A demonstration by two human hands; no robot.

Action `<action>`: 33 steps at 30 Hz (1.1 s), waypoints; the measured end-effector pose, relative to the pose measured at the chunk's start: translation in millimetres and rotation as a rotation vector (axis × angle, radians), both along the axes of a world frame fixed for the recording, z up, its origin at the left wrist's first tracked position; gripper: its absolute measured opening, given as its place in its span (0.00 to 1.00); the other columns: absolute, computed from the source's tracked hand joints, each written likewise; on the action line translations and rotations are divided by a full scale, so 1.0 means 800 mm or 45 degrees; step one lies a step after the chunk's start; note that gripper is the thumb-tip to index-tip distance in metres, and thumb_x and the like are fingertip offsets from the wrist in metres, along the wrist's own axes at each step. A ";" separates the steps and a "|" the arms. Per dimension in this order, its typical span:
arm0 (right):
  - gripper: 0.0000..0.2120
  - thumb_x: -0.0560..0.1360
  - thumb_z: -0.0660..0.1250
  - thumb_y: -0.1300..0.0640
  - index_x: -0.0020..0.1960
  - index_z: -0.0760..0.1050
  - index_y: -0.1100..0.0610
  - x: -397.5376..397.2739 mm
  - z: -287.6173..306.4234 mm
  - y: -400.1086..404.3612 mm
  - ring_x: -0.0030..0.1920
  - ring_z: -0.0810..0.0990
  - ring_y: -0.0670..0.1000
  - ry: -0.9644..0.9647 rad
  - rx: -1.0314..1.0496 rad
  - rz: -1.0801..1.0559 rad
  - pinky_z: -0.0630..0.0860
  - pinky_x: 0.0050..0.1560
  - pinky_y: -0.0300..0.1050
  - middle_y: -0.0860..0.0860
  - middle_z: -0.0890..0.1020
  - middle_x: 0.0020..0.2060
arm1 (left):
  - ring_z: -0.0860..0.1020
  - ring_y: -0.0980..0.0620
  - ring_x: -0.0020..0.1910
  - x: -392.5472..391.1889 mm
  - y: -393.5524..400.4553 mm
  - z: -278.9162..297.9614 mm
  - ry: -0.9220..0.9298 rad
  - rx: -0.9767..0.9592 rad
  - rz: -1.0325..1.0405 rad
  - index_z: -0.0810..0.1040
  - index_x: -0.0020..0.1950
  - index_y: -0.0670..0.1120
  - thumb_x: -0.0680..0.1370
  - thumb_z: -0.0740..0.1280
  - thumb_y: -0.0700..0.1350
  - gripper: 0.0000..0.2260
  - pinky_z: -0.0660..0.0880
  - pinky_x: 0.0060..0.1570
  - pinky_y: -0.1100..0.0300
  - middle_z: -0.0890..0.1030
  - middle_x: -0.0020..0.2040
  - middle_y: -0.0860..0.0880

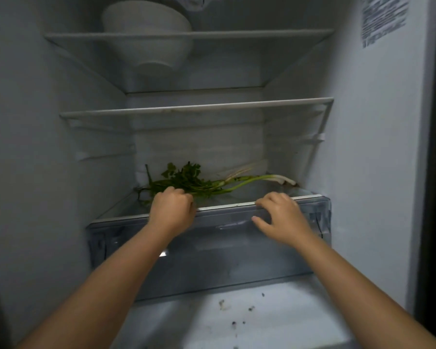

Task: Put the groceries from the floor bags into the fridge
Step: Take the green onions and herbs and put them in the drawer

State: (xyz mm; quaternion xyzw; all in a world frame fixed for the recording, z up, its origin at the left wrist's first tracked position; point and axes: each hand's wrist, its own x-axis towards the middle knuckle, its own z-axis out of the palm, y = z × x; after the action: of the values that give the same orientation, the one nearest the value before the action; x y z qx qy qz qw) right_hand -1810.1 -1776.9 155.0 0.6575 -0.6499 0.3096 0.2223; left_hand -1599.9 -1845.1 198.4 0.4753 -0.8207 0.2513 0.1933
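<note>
While my 2 hands reach into the open fridge [378, 152], I judge the step in hand to be settling a bunch of leafy greens [186, 180] on the glass shelf [126, 207] that covers the crisper drawer [212, 245]. The greens lie across that shelf, leaves to the left, pale stalks running right toward the back corner. My left hand [171, 210] is curled at the leafy end, its fingers bent over the shelf's front edge; it seems to be gripping the leaves, though I cannot be sure it holds them. My right hand [280, 220] is loose and spread, fingertips resting on the drawer's top rim, thumb against its clear front.

Next, I think, the left hand must let go and both must withdraw toward the floor bags (none are in view here), or the right must pull the drawer out if the greens belong inside.

1 white bowl [149, 34] sits on the top shelf. A printed label [384, 18] is stuck high on the right wall; its text is too blurred to read. No brand shows.
</note>
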 end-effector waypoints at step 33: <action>0.17 0.70 0.67 0.57 0.55 0.71 0.64 0.047 -0.004 0.234 0.58 0.72 0.63 0.118 0.055 -0.017 0.63 0.64 0.59 0.62 0.75 0.54 | 0.62 0.45 0.72 0.079 0.280 -0.043 0.258 0.232 0.456 0.61 0.72 0.43 0.78 0.63 0.49 0.25 0.59 0.70 0.53 0.65 0.72 0.44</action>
State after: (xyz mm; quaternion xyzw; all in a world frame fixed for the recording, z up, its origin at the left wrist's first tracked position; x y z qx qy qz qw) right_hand -1772.5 -1589.8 152.1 0.6715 -0.6497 0.2633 0.2402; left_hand -1536.3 -1620.8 164.1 0.6519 -0.7188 0.1573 0.1832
